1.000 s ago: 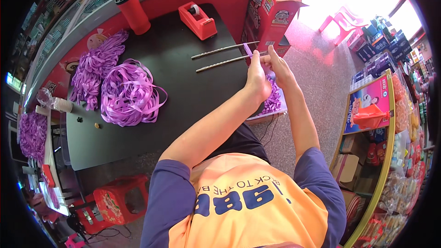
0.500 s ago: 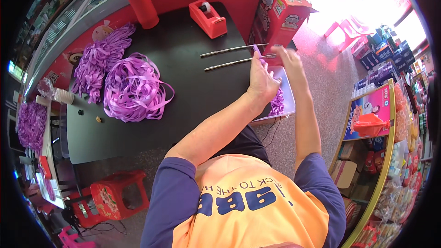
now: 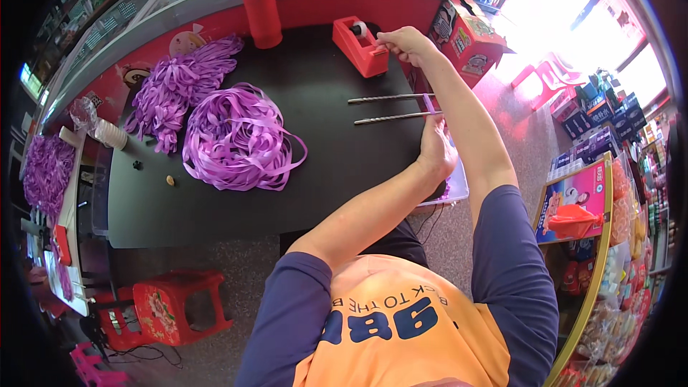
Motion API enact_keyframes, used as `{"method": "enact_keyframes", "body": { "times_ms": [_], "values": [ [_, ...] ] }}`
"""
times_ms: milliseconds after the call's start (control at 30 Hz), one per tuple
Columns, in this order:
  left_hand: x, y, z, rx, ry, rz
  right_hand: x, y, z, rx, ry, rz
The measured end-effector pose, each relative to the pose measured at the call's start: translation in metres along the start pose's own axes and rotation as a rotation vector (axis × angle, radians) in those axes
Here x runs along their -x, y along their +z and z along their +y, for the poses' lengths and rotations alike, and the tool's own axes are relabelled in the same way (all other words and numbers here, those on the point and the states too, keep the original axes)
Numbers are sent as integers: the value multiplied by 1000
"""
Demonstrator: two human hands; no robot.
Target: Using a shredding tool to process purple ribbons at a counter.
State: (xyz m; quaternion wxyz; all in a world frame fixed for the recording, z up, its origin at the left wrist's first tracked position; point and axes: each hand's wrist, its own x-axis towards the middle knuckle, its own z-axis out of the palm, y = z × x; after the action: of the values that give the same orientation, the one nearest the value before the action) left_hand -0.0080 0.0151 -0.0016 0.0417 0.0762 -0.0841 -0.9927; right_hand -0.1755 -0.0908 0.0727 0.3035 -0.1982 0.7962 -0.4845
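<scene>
**Ana:** Two hands were at work over a black table (image 3: 315,100). The right hand (image 3: 405,43) reached far forward, arm nearly straight, to the red tape dispenser (image 3: 360,46) near the table's back edge. Its fingers were pinched at the dispenser's front end; whether they had hold of tape, I could not tell.

**Ben:** And the other one?

**Ana:** The left hand (image 3: 436,145) lay at the table's right edge with the forearm slanting up from below. Its fingers were closed around a strip of purple ribbon (image 3: 428,104) by the tips of two metal rods (image 3: 390,108).

**Ben:** What else was there?

**Ana:** Two rods lay side by side, just in front of the dispenser. Two loose heaps of purple ribbon (image 3: 233,136) sat to the left. One red cup (image 3: 261,8) stood at the back.
</scene>
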Motion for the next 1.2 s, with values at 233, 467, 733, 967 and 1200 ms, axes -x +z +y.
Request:
{"method": "enact_keyframes", "body": {
  "times_ms": [233,467,733,967,1200],
  "values": [
    [-6,-7,4,78,-32,-80,5,21,-24,17,112,-14],
    [-7,-7,1,76,-32,-84,1,19,-15,-27,57,33],
    [-2,0,2,35,-22,121,23,3,-16,-240,-31,-49],
    [-6,-4,2,2,0,143,41,6,5,-316,38,-134],
    [5,0,9,75,-83,-52,42,12,22,-311,110,-93]
  ]
}}
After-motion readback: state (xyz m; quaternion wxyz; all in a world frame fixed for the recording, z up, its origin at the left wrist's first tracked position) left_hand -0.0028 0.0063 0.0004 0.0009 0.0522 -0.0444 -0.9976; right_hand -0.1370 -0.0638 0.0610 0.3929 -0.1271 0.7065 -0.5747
